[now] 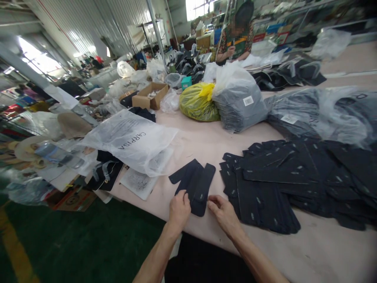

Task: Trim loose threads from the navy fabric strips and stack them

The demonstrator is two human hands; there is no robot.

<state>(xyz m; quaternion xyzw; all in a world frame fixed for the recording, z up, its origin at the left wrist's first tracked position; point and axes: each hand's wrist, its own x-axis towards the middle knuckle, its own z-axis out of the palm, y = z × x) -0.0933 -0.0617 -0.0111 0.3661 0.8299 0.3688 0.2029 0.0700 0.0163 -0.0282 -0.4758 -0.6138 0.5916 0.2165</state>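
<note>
Dark flat fabric pieces [193, 181] lie partly overlapping on the pale table [165, 204] in front of me. At their lower left edge is my left hand [179, 208], its fingers bent and close together; whatever they may hold is too small to make out. My right hand [222, 212] is just right of the same pieces, thumb and fingertips curled near their edge; whether anything is between them is hidden. Further right spreads a large heap of similar dark pieces [273, 181] with small light marks on them.
A white printed plastic bag [132, 137] covers part of the table's left side. Behind stand an open cardboard box [150, 96], a yellow bag [198, 104] and clear bags of dark goods [240, 102]. A person [235, 39] is across the table.
</note>
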